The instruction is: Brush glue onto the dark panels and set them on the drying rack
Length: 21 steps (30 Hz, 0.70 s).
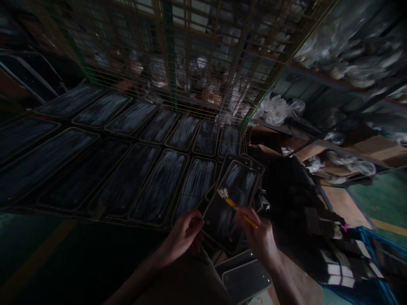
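Observation:
My right hand (261, 237) is closed around the yellow handle of a paintbrush (230, 202). The brush's pale bristles point up and left, over a dark rectangular panel (218, 218) with rounded corners. Whitish streaks run along parts of that panel, mostly its upper end and right side. At the panel's lower left edge, my left hand (184, 235) pinches it between thumb and fingers. The panel lies tilted over other dark panels, which show past its upper edge. Whether the bristles touch the surface, I cannot tell.
Rows of similar streaked panels (159, 186) cover the surface to the left. Behind them rises a wire mesh fence (190, 55). Shelves at right hold clear plastic bags (276, 110) and cardboard. Another dark panel (246, 279) lies below my hands; a blue-framed crate (378, 262) stands lower right.

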Motion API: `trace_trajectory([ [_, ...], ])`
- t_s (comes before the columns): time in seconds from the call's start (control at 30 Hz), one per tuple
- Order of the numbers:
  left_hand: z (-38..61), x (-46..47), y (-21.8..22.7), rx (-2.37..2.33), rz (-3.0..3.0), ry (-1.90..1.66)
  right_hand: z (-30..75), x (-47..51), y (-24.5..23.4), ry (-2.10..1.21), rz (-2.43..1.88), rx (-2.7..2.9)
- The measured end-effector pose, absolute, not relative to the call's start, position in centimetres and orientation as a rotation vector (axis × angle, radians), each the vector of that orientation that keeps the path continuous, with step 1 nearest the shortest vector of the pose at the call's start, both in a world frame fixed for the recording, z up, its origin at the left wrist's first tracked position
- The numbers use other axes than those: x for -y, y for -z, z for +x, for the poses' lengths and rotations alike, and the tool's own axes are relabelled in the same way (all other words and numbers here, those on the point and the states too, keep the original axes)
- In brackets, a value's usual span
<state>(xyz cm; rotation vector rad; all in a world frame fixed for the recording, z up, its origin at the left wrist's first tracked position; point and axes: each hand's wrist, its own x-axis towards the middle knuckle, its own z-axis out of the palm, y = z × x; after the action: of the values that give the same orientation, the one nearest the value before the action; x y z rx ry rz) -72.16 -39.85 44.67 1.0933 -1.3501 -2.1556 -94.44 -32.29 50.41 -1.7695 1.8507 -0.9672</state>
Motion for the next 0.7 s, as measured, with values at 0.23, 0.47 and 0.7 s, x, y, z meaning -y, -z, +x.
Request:
trace_trajectory([
  [0.23,-72.1,39.9,-45.3,1.354,1.075,2.194,-90.7,26.8,-51.1,1.071,-1.446,-1.69],
  [0.47,-72.0,39.5,-45.0,1.39,1.061,2.129,-92.4,28.0,-49.9,1.299,-1.054,-1.614],
  [0.7,-72.3,39.7,-45.1,1.39,1.108,2.076,-95.2,32.6,-50.7,1.6,-1.022,-1.868],
])
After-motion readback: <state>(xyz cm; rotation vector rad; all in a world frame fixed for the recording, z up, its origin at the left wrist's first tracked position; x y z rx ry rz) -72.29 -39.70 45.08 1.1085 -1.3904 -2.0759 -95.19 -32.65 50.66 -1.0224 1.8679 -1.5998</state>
